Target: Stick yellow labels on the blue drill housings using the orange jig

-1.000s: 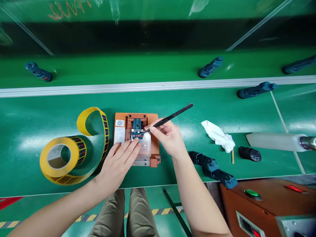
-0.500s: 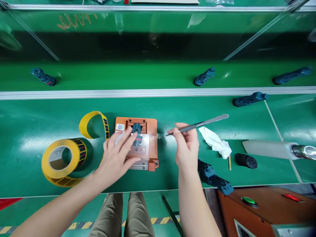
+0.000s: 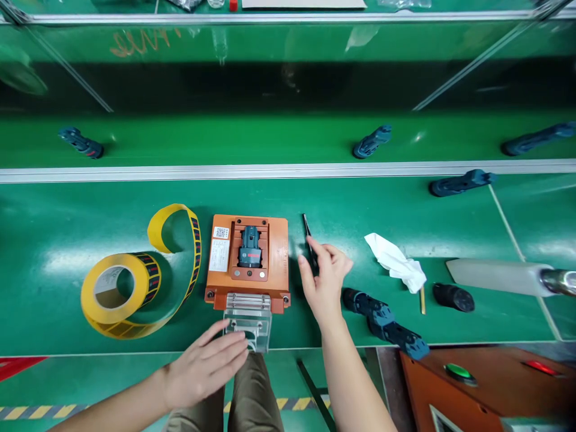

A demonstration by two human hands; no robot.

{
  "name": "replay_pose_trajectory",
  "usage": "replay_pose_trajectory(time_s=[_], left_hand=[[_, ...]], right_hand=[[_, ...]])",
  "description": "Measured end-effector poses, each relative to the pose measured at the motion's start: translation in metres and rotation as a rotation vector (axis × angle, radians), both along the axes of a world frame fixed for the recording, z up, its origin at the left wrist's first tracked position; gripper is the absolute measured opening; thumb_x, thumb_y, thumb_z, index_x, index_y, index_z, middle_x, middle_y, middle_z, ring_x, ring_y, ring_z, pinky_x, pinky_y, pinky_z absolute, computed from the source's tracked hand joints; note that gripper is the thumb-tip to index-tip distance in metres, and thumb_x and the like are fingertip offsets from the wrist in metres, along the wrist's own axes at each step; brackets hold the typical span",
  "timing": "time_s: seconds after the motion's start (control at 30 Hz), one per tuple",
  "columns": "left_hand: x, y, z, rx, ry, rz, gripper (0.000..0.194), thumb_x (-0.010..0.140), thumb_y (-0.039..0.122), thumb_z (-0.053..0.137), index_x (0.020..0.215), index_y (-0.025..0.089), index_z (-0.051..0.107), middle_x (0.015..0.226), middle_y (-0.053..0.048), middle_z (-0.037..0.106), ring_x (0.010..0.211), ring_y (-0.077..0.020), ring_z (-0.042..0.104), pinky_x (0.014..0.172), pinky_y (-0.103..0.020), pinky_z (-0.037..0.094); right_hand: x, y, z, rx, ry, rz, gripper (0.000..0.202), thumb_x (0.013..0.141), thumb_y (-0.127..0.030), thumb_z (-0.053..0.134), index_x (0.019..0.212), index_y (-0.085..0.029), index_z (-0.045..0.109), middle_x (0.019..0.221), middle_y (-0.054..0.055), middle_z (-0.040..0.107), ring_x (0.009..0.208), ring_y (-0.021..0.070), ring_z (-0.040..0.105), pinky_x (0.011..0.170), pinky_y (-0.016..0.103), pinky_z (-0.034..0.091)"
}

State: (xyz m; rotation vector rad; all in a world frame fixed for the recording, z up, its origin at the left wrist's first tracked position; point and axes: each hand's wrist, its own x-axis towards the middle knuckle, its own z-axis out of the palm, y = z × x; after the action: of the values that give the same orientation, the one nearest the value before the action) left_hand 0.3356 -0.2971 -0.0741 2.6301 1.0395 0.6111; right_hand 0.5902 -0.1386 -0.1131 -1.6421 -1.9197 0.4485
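An orange fixture [image 3: 279, 258] lies on the green bench, with a dark blue power-tool part [image 3: 250, 246] seated in its recess; a small label shows on that part. The clear hinged cover [image 3: 265, 324] is swung toward me, over the bench's front edge. My left hand [image 3: 211, 363] rests its outstretched fingers on this cover. Right of the fixture, slim dark tweezers [image 3: 307, 227] lie along the bench, partly hidden by my right hand [image 3: 326, 276]. Its thumb and index finger are apart, the index at the tweezers, with no grip on them.
A yellow label roll [image 3: 94, 288] stands at left, its strip curling toward the fixture. To the right are a blue tool housing [image 3: 382, 321], a white tissue [image 3: 396, 264], a black cylinder [image 3: 453, 297] and a pale blade-shaped object [image 3: 495, 276]. More blue housings [image 3: 463, 182] lie behind.
My left hand has swung the clear cover from over the blue part down toward me. My right hand has set the tweezers on the bench and let go.
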Motion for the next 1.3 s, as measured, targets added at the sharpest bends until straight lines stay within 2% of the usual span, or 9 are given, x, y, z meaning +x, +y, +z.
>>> replay_pose_trajectory(time_s=[0.13, 0.23, 0.47, 0.7, 0.87, 1.0, 1.1, 1.17, 1.3], left_hand=[[-0.003, -0.003, -0.026, -0.016, 0.010, 0.202, 0.041, 0.089, 0.024, 0.069, 0.130, 0.022, 0.063, 0.122, -0.006, 0.073, 0.129, -0.0200, 0.058, 0.123, -0.045, 0.027], [-0.001, -0.003, -0.038, 0.004, 0.024, 0.219, 0.049, 0.088, 0.031, 0.071, 0.135, 0.024, 0.060, 0.126, -0.006, 0.071, 0.132, -0.0200, 0.055, 0.124, -0.042, 0.025], [-0.002, -0.004, -0.049, 0.018, 0.010, 0.192, 0.049, 0.088, 0.029, 0.069, 0.136, 0.026, 0.059, 0.126, -0.003, 0.071, 0.135, -0.0181, 0.052, 0.125, -0.041, 0.022], [-0.001, -0.002, -0.047, 0.001, 0.024, 0.202, 0.048, 0.089, 0.024, 0.067, 0.136, 0.024, 0.059, 0.124, -0.004, 0.072, 0.131, -0.0185, 0.056, 0.123, -0.040, 0.028], [-0.001, -0.003, -0.047, 0.006, 0.040, 0.195, 0.048, 0.091, 0.024, 0.063, 0.138, 0.024, 0.056, 0.128, -0.006, 0.070, 0.127, -0.0190, 0.059, 0.121, -0.042, 0.031], [-0.002, -0.003, -0.050, 0.010, 0.013, 0.205, 0.050, 0.091, 0.024, 0.063, 0.140, 0.024, 0.055, 0.130, -0.005, 0.069, 0.131, -0.0189, 0.055, 0.124, -0.043, 0.024], [-0.003, -0.002, -0.053, 0.036, 0.016, 0.191, 0.050, 0.091, 0.022, 0.061, 0.140, 0.022, 0.054, 0.133, -0.007, 0.067, 0.135, -0.0206, 0.052, 0.124, -0.045, 0.022], [-0.002, -0.001, -0.052, 0.043, 0.036, 0.189, 0.050, 0.091, 0.021, 0.061, 0.141, 0.022, 0.053, 0.135, -0.008, 0.065, 0.136, -0.0222, 0.050, 0.123, -0.047, 0.025], [0.009, -0.003, -0.029, 0.012, -0.029, 0.245, 0.046, 0.091, 0.014, 0.058, 0.136, 0.021, 0.057, 0.134, -0.009, 0.066, 0.135, -0.0251, 0.052, 0.118, -0.049, 0.030]], right_hand=[[-0.018, 0.007, 0.022, -0.144, 0.198, 0.554, 0.034, 0.101, -0.039, 0.046, 0.129, -0.040, 0.065, 0.126, 0.007, 0.051, 0.121, 0.0283, 0.046, 0.104, 0.049, 0.037], [-0.026, 0.014, 0.019, -0.197, 0.215, 0.634, 0.032, 0.101, -0.041, 0.046, 0.125, -0.042, 0.068, 0.131, 0.006, 0.048, 0.125, 0.0290, 0.042, 0.107, 0.052, 0.036], [-0.030, 0.029, 0.000, -0.184, 0.217, 0.644, 0.031, 0.099, -0.040, 0.050, 0.124, -0.049, 0.065, 0.129, 0.005, 0.045, 0.120, 0.0275, 0.040, 0.105, 0.049, 0.040], [-0.039, 0.030, 0.006, -0.196, 0.218, 0.693, 0.030, 0.099, -0.039, 0.051, 0.124, -0.048, 0.066, 0.127, 0.005, 0.042, 0.122, 0.0284, 0.038, 0.108, 0.052, 0.036], [-0.050, 0.043, 0.011, -0.180, 0.233, 0.585, 0.030, 0.101, -0.035, 0.048, 0.117, -0.040, 0.072, 0.121, 0.006, 0.045, 0.117, 0.0257, 0.041, 0.105, 0.046, 0.038], [-0.058, 0.047, 0.023, -0.209, 0.276, 0.391, 0.031, 0.097, -0.040, 0.054, 0.119, -0.022, 0.066, 0.106, 0.008, 0.053, 0.102, 0.0247, 0.051, 0.094, 0.044, 0.046], [-0.069, 0.038, 0.033, -0.227, 0.119, 0.347, 0.051, 0.073, -0.052, 0.078, 0.106, -0.017, 0.063, 0.104, 0.011, 0.056, 0.100, 0.0299, 0.052, 0.089, 0.046, 0.049], [-0.078, 0.033, 0.043, -0.240, 0.011, 0.350, 0.052, 0.064, -0.050, 0.085, 0.098, -0.017, 0.062, 0.101, 0.012, 0.059, 0.101, 0.0320, 0.054, 0.090, 0.048, 0.049], [-0.080, 0.020, 0.086, -0.294, 0.019, 0.317, 0.049, 0.071, -0.040, 0.081, 0.107, -0.017, 0.058, 0.100, 0.011, 0.066, 0.095, 0.0298, 0.064, 0.087, 0.045, 0.051]])
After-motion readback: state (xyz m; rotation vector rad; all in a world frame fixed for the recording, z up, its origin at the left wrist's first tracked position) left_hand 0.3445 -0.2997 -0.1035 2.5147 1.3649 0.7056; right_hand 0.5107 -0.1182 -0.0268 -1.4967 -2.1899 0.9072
